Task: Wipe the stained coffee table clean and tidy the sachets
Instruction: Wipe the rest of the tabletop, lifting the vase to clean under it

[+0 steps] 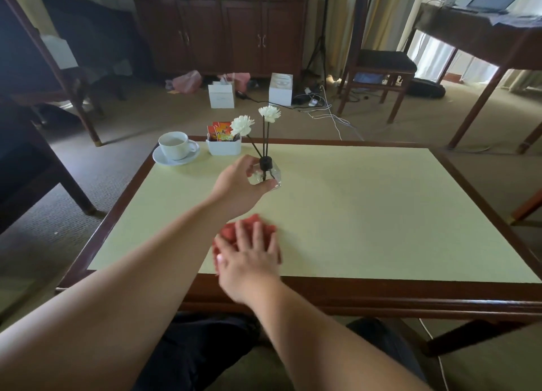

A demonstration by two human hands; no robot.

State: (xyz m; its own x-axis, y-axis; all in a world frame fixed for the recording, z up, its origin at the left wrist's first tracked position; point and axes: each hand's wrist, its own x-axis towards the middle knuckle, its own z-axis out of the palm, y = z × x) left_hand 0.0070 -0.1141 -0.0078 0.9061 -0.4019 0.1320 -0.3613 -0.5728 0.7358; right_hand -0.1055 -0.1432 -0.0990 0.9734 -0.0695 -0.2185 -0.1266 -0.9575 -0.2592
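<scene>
Step in hand: wiping the worktop (366, 214). Judged from hand positions, you are clearing the vase out of the wipe path while the cloth waits.

Left hand (239, 185): reaches to centre of worktop. Fingers (249, 163) curled part-way round the glass vase (271, 175), thumb at its near base. Contact looks made; can't tell if vase is lifted or just steadied.

Right hand (249, 258): palm down, fingers spread flat, pressing the red cloth (234, 232) onto the near edge, left of centre. A press, not a pinch grip.

Vase: small clear glass w/ black neck, two dark stems, white flowers (243, 125) leaning far-left. Top-heavy by the look of it.

Sachets (220, 132): upright in white holder (224, 147), far-left area, just right of the cup and saucer (176, 150). Holder and saucer near each other, not touching.

Stain: none visible on the green surface; may be too faint to resolve.

Progress: est. late. Sachets already sit in the holder; surface looks clean.

Next move: keep vase upright, set it well clear of the wipe path, then sweep cloth across the spot it covered. Keep stems away from cup and holder.

Risk: tipping the vase; liquid level not visible.
</scene>
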